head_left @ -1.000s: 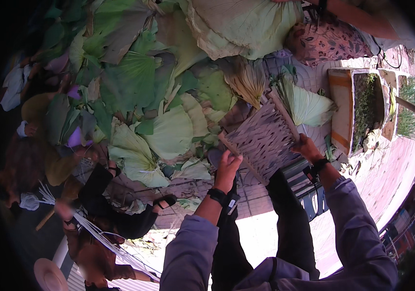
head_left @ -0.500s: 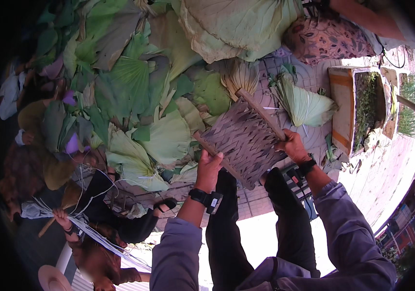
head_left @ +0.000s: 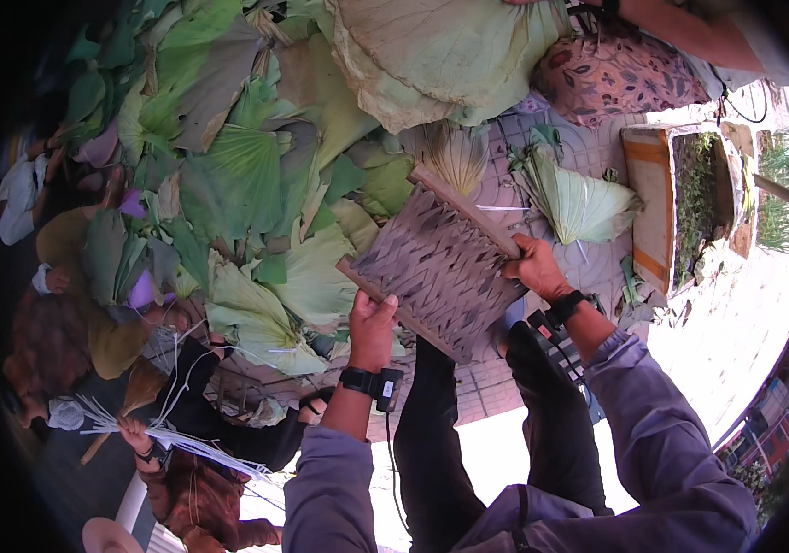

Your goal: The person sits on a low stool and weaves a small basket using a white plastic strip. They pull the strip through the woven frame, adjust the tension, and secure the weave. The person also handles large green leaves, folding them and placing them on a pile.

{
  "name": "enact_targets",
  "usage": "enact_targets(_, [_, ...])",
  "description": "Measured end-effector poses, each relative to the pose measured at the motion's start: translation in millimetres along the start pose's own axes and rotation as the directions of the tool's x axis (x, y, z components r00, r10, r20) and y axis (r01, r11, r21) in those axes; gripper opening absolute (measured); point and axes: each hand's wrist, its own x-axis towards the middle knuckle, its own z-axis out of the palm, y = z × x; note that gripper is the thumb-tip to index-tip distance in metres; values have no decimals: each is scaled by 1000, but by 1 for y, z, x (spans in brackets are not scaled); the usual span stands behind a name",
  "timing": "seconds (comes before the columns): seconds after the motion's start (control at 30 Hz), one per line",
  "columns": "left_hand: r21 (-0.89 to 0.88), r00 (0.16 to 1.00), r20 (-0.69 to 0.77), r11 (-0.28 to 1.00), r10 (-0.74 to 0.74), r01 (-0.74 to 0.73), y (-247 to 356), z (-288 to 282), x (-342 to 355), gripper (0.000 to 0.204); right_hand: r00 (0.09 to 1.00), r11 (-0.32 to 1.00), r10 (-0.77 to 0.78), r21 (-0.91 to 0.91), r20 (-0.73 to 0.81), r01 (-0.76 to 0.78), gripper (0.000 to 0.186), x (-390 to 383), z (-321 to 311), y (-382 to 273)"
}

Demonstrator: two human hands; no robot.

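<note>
A small folding stool [head_left: 440, 263], with brown woven strips between two wooden rails, is held up before me at a slant. My left hand [head_left: 373, 327] is closed on its near left rail, thumb on top. My right hand [head_left: 542, 267] grips the other rail near its right end. Any legs under the woven seat are hidden. Beyond the stool lie large green and drying lotus leaves [head_left: 247, 184], heaped and overlapping. A folded pale green leaf [head_left: 578, 198] lies apart on the paving, right of the stool.
A white foam box [head_left: 649, 207] with orange tape and plants stands at the right. A floral-clad person [head_left: 620, 78] sits at the far right beside broad leaves. At the lower left, another person's hand [head_left: 134, 431] holds a bundle of white strips [head_left: 196, 449].
The stool and both my hands have shifted a little to the left and slightly up. My grip on both rails stays the same.
</note>
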Motion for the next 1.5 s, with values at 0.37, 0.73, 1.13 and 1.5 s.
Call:
enact_targets(0.37, [136,983,-154,983,-100,121,-18,-28,-27,48,999,999,22,-39,50,-20,40,-5,28,25])
enact_targets(0.73, [232,816,-252,786,-520,573,12,-78,-228,48,883,887,349,-415,313,-203,60,-150,-99,24])
enact_targets(1.13, [6,55,-15,55,-998,998,-92,-110,-616,46,-325,24,838,-626,437,-780,52,-523,-159,-56])
enact_targets(1.5, [6,95,70,96,-993,995,-54,-105,-623,45,-191,20,927,-549,323,-835,53,-604,-173,-151])
